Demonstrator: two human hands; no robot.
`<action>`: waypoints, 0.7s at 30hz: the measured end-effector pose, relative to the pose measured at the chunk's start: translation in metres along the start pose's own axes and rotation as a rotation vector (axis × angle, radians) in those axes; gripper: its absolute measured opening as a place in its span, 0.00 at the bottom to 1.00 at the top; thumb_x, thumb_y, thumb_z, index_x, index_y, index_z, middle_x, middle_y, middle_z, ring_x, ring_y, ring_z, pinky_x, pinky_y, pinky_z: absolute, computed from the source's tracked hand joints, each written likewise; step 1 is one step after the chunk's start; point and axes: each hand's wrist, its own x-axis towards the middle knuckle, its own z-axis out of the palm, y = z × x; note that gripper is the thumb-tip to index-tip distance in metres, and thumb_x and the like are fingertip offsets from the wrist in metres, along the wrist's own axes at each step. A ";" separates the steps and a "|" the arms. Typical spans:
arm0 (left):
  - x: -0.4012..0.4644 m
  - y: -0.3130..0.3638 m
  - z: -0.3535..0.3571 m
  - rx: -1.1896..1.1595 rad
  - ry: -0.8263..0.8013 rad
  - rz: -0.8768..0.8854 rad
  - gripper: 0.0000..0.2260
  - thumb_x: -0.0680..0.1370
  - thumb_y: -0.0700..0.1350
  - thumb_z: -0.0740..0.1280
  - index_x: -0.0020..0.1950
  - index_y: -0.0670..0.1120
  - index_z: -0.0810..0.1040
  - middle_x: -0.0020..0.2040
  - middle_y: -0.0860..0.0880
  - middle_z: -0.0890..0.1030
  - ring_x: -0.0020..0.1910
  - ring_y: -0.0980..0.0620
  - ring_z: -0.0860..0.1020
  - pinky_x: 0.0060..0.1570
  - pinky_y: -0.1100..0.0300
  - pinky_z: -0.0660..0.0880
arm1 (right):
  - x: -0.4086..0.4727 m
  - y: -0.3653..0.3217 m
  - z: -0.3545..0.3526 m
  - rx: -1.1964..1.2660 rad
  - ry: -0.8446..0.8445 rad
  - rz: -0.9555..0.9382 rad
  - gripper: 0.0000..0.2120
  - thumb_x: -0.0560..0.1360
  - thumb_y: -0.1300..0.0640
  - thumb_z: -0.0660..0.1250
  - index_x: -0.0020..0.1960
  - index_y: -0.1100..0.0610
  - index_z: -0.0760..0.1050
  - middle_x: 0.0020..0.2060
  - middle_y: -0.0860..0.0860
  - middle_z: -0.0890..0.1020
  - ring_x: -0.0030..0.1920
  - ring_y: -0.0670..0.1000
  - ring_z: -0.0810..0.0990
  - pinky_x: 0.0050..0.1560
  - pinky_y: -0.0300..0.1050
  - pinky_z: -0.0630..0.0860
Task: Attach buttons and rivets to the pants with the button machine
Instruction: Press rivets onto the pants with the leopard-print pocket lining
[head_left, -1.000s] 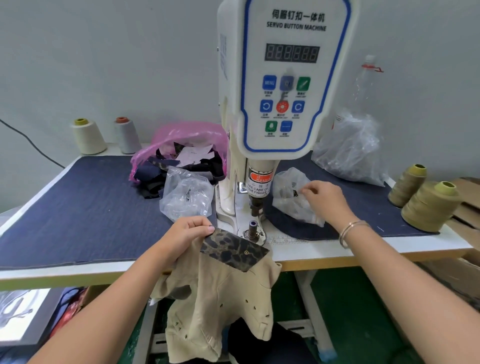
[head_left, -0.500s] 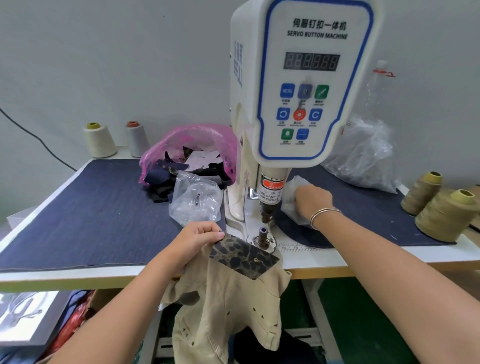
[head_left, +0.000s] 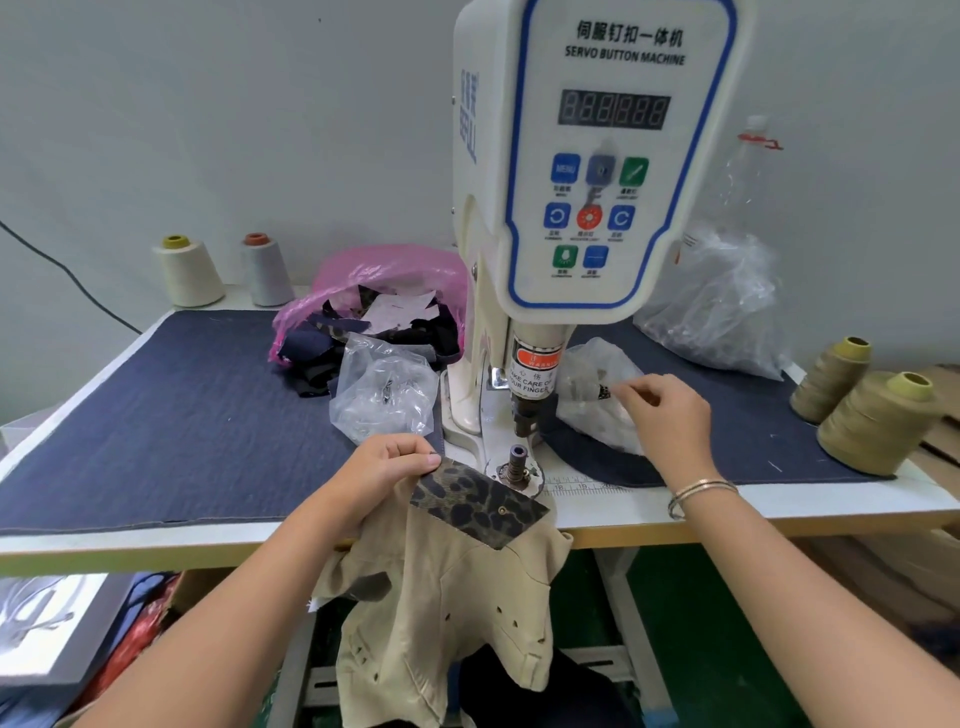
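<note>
The white servo button machine (head_left: 597, 171) stands at the table's middle, its lower die post (head_left: 518, 461) sticking up from the base. My left hand (head_left: 387, 465) pinches the waistband of the beige pants (head_left: 457, 597), whose camouflage-lined flap (head_left: 478, 501) lies just in front of the die. The pants hang over the table's front edge. My right hand (head_left: 667, 415) is at a small clear bag of parts (head_left: 592, 395) right of the machine, thumb and fingers pinched on a small dark piece at the bag's mouth.
A second clear bag (head_left: 384, 392) and a pink bag of fabric scraps (head_left: 374, 306) sit left of the machine. Thread cones stand at the back left (head_left: 189, 270) and far right (head_left: 878, 421). A large clear bag (head_left: 722, 306) lies behind. Dark denim mat (head_left: 171, 415) covers the table.
My right hand went into the clear bag beside the machine head and has drawn back out to the right, pinching a small piece. My left hand stayed on the pants.
</note>
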 end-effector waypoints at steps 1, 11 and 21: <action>0.000 0.000 0.000 0.002 0.006 -0.002 0.14 0.78 0.40 0.66 0.32 0.48 0.79 0.34 0.49 0.80 0.36 0.54 0.77 0.45 0.60 0.71 | -0.012 -0.006 -0.001 0.145 -0.014 0.051 0.05 0.74 0.55 0.70 0.40 0.54 0.81 0.35 0.49 0.80 0.37 0.46 0.76 0.37 0.36 0.67; -0.002 0.001 0.003 0.048 0.058 0.004 0.12 0.77 0.41 0.66 0.33 0.46 0.78 0.35 0.47 0.79 0.37 0.53 0.77 0.47 0.59 0.72 | -0.069 -0.047 0.031 0.949 -0.510 0.771 0.07 0.74 0.59 0.69 0.47 0.63 0.77 0.26 0.50 0.74 0.26 0.45 0.76 0.24 0.34 0.72; -0.001 0.000 0.002 0.052 0.055 0.019 0.13 0.77 0.41 0.67 0.33 0.47 0.78 0.35 0.48 0.80 0.37 0.53 0.77 0.48 0.60 0.71 | -0.072 -0.053 0.033 1.264 -0.584 1.063 0.07 0.73 0.60 0.69 0.44 0.65 0.80 0.27 0.52 0.76 0.24 0.46 0.76 0.23 0.37 0.75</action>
